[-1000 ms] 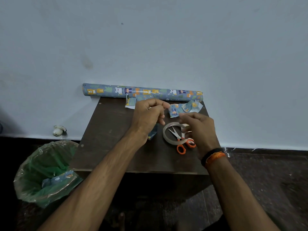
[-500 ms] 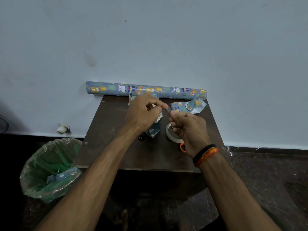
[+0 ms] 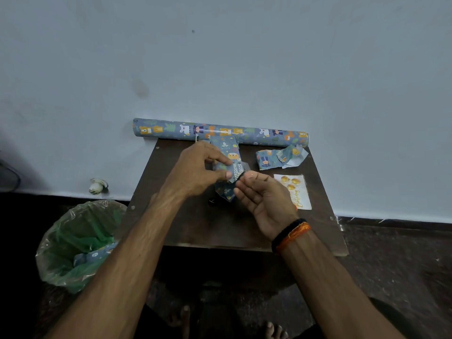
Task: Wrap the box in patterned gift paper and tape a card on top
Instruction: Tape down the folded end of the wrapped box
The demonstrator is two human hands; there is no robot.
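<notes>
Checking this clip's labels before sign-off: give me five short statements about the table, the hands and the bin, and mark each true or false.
1. The long roll of blue patterned gift paper lies along the far table edge by the wall. True.
2. The white card with gold print is taped on the box. False: it lies flat on the dark brown table, right of the hands.
3. The left hand holds the paper-wrapped box. True.
4. The green-lined bin stands on the table. False: it stands on the floor, left.
5. The right hand grips scissors. False: no scissors show.
</notes>
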